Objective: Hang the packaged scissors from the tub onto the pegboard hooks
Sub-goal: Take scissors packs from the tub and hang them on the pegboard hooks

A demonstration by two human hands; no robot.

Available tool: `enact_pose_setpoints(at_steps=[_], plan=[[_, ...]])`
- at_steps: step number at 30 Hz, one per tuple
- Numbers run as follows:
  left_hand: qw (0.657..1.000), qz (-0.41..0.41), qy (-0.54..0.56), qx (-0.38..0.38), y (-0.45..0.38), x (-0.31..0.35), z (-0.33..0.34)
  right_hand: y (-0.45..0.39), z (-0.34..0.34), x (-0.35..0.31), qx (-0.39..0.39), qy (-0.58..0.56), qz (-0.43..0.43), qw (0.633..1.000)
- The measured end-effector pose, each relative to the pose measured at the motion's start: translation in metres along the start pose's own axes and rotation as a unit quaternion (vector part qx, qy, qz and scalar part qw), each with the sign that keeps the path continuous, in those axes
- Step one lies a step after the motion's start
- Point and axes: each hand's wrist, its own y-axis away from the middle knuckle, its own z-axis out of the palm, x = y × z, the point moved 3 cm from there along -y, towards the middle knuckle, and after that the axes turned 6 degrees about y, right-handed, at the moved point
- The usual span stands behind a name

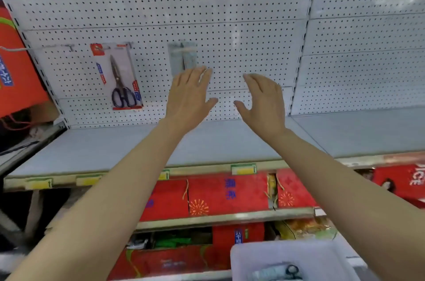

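Two scissors packs (117, 76) on pegboard (230, 4), one in tub (253, 255)

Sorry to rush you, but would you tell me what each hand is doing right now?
Left hand: open, fingers straight, holding nothing, raised in front of the pegboard.
Right hand: open, fingers straight, holding nothing.
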Motion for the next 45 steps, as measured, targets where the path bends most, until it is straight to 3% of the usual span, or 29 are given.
enact_pose_setpoints(at_steps=[9, 16, 23, 32, 37, 41, 45], plan=[[0.991, 0.041, 0.059, -0.115, 0.107, 0.111, 0.106, 0.153, -0.006, 0.063, -0.113, 0.053, 0.047, 0.991], [0.961, 0.050, 0.089, -0.258, 0.216, 0.168, 0.215, 0.292, 0.008, 0.109, -0.201, 0.092, 0.100, 0.970], [0.908, 0.037, 0.101, -0.405, 0.327, 0.204, 0.309, 0.420, 0.029, 0.142, -0.336, 0.125, 0.141, 0.923], [0.813, 0.058, 0.061, -0.576, 0.440, 0.234, 0.396, 0.548, 0.065, 0.148, -0.399, 0.112, 0.147, 0.898], [0.799, 0.046, 0.025, -0.599, 0.468, 0.250, 0.420, 0.598, 0.076, 0.149, -0.432, 0.092, 0.155, 0.884], [0.846, 0.040, 0.018, -0.531, 0.470, 0.250, 0.429, 0.623, 0.078, 0.144, -0.461, 0.041, 0.169, 0.870], [0.883, 0.104, 0.067, -0.452, 0.461, 0.254, 0.429, 0.628, 0.081, 0.140, -0.479, 0.020, 0.156, 0.864]])
